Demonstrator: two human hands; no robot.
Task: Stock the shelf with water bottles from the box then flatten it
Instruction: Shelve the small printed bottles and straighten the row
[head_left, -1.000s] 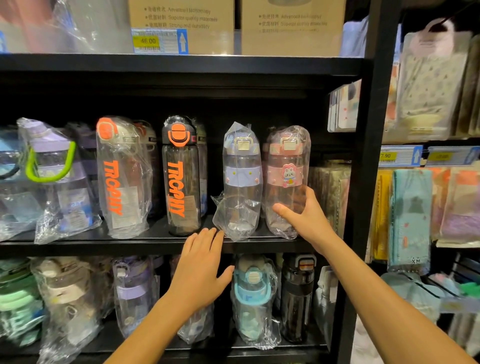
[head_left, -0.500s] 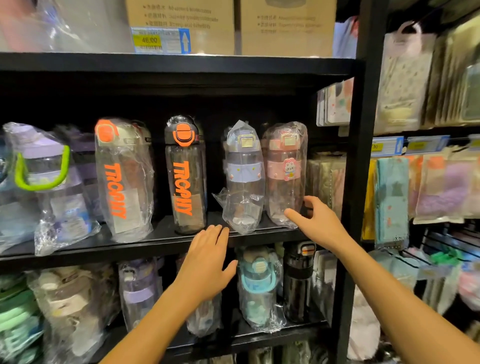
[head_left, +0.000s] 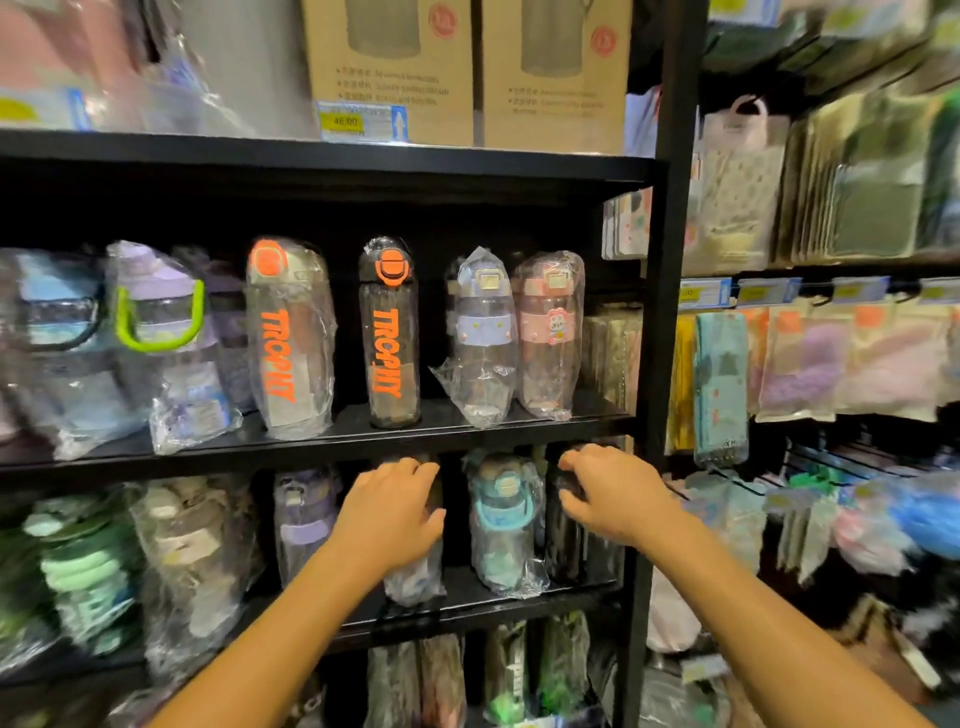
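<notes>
- The pink bottle (head_left: 550, 332) and the lilac bottle (head_left: 483, 338) stand upright side by side at the right end of the middle shelf (head_left: 311, 447). Their plastic wrappers touch, and their labels face out so a shopper can read them.
- To their left, apart from each other, stand a black TROPHY bottle (head_left: 392, 332) and a clear TROPHY bottle (head_left: 288, 338), set near the front edge like the rest of the row.
- Both hands hang just below that shelf's edge, in front of the lower shelf (head_left: 519, 603).
- The left hand (head_left: 389, 514) shows its back. Its fingers bend forward over a wrapped bottle (head_left: 415, 582) with the thumb out to the side, and I cannot tell whether it grips the bottle or only hovers.
- The right hand (head_left: 613, 499) curls its fingers toward the top of a dark bottle (head_left: 566, 540) beside the teal bottle (head_left: 504, 525). Blur hides whether they touch it.
- My guess is that the hands are there to straighten or make room among the lower bottles.
- The box is nowhere in view (the cartons (head_left: 389, 67) on the top shelf look like boxed goods, not the stock box), so flattening it is not yet done.
- Loose, slippery wrappers could let a bottle tip if it is nudged.
</notes>
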